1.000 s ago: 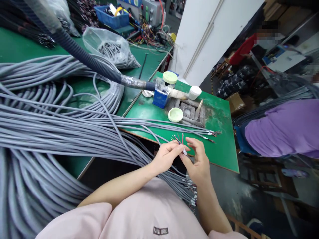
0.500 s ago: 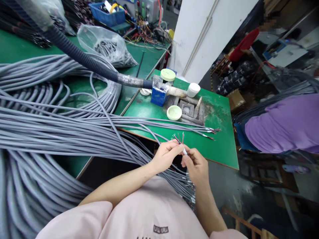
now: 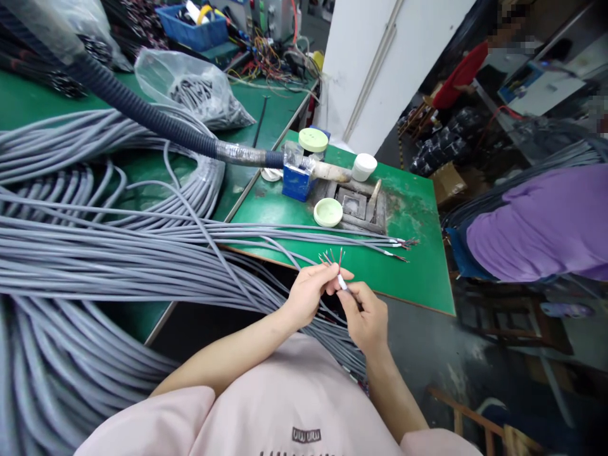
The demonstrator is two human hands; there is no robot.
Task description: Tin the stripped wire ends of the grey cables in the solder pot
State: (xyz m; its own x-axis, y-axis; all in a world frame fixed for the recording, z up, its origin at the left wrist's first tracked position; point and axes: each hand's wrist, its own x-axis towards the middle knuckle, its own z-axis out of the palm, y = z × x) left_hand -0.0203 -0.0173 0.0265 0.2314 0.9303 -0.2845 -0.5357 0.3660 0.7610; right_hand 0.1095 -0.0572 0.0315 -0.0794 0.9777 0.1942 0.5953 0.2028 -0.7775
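Note:
Between my two hands is the end of a grey cable with a white wrapped band (image 3: 342, 282) and several thin stripped wires (image 3: 334, 256) fanned out above it. My left hand (image 3: 311, 290) pinches the wires near their base, thumb against fingers. Just below the white band, my right hand (image 3: 368, 315) is closed round the cable. Other grey cables (image 3: 323, 237) lie across the green board in front of my hands, their bared ends (image 3: 403, 244) pointing right. A large bundle of grey cables (image 3: 118, 259) fills the left side and runs down under my hands.
Beyond my hands, a soldering pot (image 3: 354, 204) is set among a pale green dish (image 3: 328, 212), a white tub (image 3: 364, 166) and a blue box (image 3: 295, 182). A dark flexible hose (image 3: 156, 117) arches over the bundle. A person in purple (image 3: 560, 221) is at the right.
Both hands have shifted slightly left with the cable end. My left fingers have moved on the wires, more of the white band shows, and the view has turned a little.

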